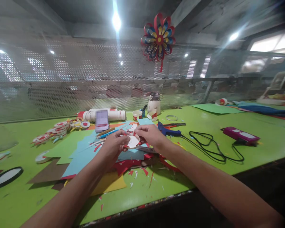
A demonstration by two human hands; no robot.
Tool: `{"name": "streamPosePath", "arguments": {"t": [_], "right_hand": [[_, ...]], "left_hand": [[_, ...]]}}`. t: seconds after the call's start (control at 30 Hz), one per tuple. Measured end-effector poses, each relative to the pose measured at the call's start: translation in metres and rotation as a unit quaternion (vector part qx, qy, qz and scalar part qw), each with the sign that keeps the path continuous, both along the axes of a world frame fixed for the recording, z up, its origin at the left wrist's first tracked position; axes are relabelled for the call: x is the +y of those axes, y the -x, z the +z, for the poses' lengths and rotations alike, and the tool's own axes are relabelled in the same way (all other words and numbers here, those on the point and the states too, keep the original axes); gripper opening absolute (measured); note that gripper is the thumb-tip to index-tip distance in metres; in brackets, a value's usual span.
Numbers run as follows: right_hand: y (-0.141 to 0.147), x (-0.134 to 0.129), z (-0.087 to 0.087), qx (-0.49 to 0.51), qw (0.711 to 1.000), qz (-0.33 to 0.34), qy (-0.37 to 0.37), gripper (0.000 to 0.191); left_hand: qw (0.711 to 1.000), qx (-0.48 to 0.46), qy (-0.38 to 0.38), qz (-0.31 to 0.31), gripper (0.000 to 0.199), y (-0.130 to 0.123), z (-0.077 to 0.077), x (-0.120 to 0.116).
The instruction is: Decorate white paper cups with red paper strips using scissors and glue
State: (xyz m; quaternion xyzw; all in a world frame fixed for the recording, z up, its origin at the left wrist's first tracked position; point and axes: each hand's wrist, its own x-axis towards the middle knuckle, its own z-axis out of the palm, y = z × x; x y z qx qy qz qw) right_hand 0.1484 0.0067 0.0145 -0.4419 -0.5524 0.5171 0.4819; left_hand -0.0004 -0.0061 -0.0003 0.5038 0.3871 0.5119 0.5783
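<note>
Over the paper pile in the middle of the table, both of my hands are closed on a small round white paper piece [133,142] with red at its edge. My left hand [114,143] pinches its left side. From the upper right, my right hand [149,135] grips its rim with thumb and fingers. Sheets of light-blue paper [85,152] and red scraps [127,165] lie under and around the hands. Scissors [146,149] rest just below my right hand. A blue glue gun [168,130] lies to the right of it.
A phone [102,121] leans against white rolls [118,114]. Several red-and-white paper pieces [61,126] are stacked at left. A bottle [154,104] and a paper cup [137,114] stand behind. Black cord [211,147] runs to a purple box [241,135]. A paper flower [159,39] hangs above.
</note>
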Motion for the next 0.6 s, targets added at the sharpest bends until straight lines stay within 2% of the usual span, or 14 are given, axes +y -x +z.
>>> {"name": "streamPosePath", "arguments": {"t": [0.3,0.6], "right_hand": [[-0.0016,0.0029,0.0000,-0.003,1.000,-0.006,0.001,0.025],[-0.0032,0.0083,-0.0031,-0.019,1.000,0.002,0.001,0.032]], "left_hand": [[1.000,0.014,0.011,0.004,0.015,-0.0007,0.0017,-0.0028],[1.000,0.013,0.013,0.003,0.017,-0.0011,-0.0071,0.0043]]}}
